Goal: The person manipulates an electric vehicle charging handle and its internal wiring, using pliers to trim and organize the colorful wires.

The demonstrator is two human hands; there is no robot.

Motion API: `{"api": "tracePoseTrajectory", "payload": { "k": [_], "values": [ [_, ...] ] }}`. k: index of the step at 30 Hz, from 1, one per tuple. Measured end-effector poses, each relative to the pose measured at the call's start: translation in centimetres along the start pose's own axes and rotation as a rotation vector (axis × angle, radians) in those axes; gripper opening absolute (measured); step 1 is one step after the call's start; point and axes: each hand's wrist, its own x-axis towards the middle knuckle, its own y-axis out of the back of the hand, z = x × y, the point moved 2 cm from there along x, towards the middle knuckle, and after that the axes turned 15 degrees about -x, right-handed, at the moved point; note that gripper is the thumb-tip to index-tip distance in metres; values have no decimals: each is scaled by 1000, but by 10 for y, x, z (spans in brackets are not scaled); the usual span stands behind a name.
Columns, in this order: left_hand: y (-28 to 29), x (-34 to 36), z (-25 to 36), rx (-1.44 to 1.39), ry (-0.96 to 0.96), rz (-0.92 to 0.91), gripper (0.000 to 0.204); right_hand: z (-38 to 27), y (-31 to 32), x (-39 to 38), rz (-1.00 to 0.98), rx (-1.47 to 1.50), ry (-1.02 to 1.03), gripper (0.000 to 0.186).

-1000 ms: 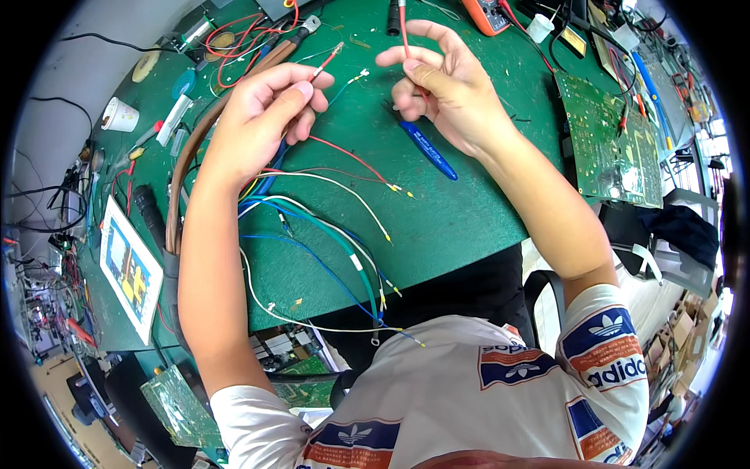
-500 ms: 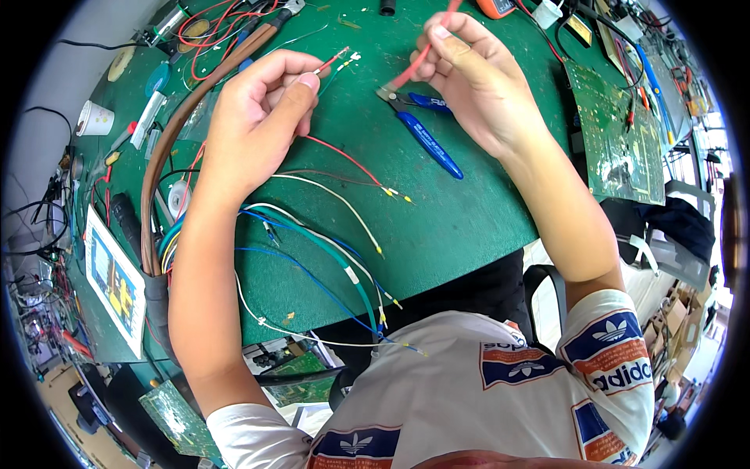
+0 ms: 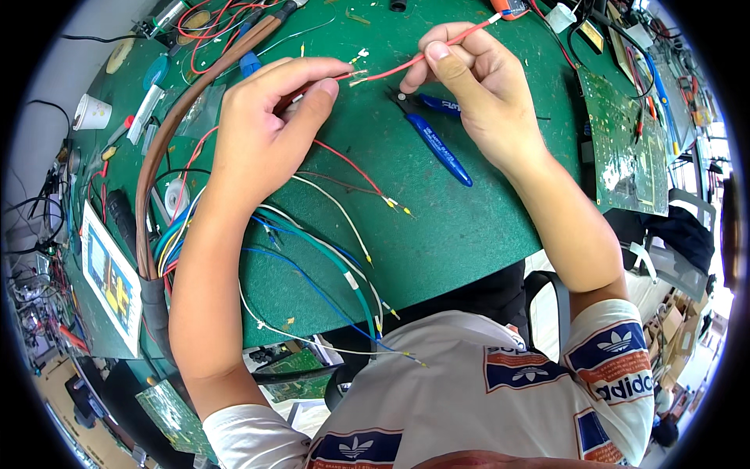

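My left hand point(image 3: 273, 129) is closed round a short red wire point(image 3: 342, 76) whose stripped copper end pokes out at its fingertips. My right hand point(image 3: 484, 90) pinches another red wire point(image 3: 394, 69), slanting down leftward so that its bare end lies very close to the first; whether they touch I cannot tell. Just below the right fingers, blue-handled flush cutters point(image 3: 439, 148) lie on the green bench mat point(image 3: 414, 227). Loose wires point(image 3: 336, 258) in blue, white, teal and red, several with ferrules, spread from a thick cable point(image 3: 155, 313) beside my left forearm.
A green circuit board point(image 3: 621, 141) is at the right edge, with an orange meter point(image 3: 512, 9) behind it. On the left are a paper cup point(image 3: 94, 109), a printed sheet point(image 3: 109, 277) and a brown cable point(image 3: 180, 125). A black chair point(image 3: 672, 254) stands at the right.
My right hand has turned its upright red wire leftward and down, bringing the bare end beside the left hand's wire. My left hand has shifted slightly and its fingers now reach further right.
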Motion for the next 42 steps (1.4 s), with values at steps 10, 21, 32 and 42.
{"api": "tracePoseTrajectory", "payload": {
  "k": [10, 21, 32, 42],
  "values": [
    [0, -2, -2, 55, 8, 4, 18, 11, 7, 3, 9, 38, -40, 20],
    [-2, -2, 2, 61, 40, -23, 19, 11, 7, 3, 2, 22, -33, 20],
    [1, -4, 6, 102, 120, -75, 22, 6, 5, 1, 18, -65, -58, 21],
    [-1, -3, 4, 74, 48, -29, 20, 5, 6, 3, 27, -66, -52, 22]
  ]
}}
